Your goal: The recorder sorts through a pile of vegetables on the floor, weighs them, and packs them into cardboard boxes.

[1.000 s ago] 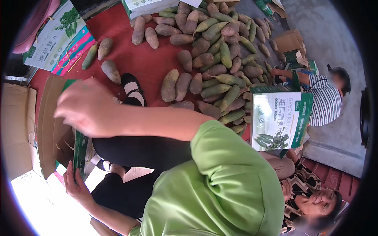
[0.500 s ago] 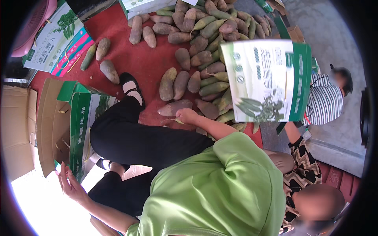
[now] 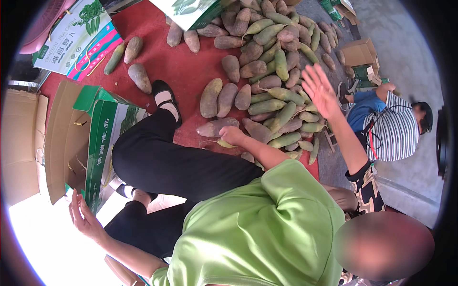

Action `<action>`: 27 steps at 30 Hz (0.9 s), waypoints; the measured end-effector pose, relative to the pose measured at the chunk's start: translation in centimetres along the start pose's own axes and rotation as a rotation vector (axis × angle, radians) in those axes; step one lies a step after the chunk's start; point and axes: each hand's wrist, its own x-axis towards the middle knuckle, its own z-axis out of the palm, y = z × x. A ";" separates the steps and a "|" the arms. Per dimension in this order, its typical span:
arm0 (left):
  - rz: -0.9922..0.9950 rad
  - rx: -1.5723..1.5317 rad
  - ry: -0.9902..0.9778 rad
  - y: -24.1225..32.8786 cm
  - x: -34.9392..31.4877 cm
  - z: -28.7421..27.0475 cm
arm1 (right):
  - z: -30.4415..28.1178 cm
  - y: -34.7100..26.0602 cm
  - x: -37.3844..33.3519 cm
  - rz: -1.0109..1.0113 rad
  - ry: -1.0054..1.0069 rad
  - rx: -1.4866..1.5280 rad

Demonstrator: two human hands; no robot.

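My right hand (image 3: 231, 136) is closed at the near edge of the radish pile. Its fingers curl round a small green radish (image 3: 226, 143), mostly hidden by the hand and my black trouser leg. Just beyond it lies a purplish-brown radish (image 3: 212, 127). At the lower left, my left hand (image 3: 87, 220) is raised with fingers apart and nothing in it. It is nearest to an opened green and white carton (image 3: 98, 143), whose brown inside faces left.
A large heap of green and brownish radishes (image 3: 281, 66) covers the red mat (image 3: 191, 64). Another carton (image 3: 186, 12) cuts in at the top edge. A co-worker's open hand (image 3: 318, 90) reaches in from the right. Farther right crouches a person in a striped shirt (image 3: 393, 128).
The carton in front of the co-worker at right is gone from there, and that person's open hand shows. A carton at the top edge reaches farther in. My hands keep nearly the same pose.
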 end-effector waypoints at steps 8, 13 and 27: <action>0.038 0.038 0.029 0.2 -0.1 0.1 | -2.7 2.6 -1.2 0.019 0.211 0.013; 0.014 0.088 0.063 -0.2 -0.3 -0.3 | -8.0 4.6 -2.4 -0.005 0.644 0.094; -0.070 0.044 0.129 0.9 -1.1 0.3 | -8.2 24.4 -4.7 0.782 0.931 0.890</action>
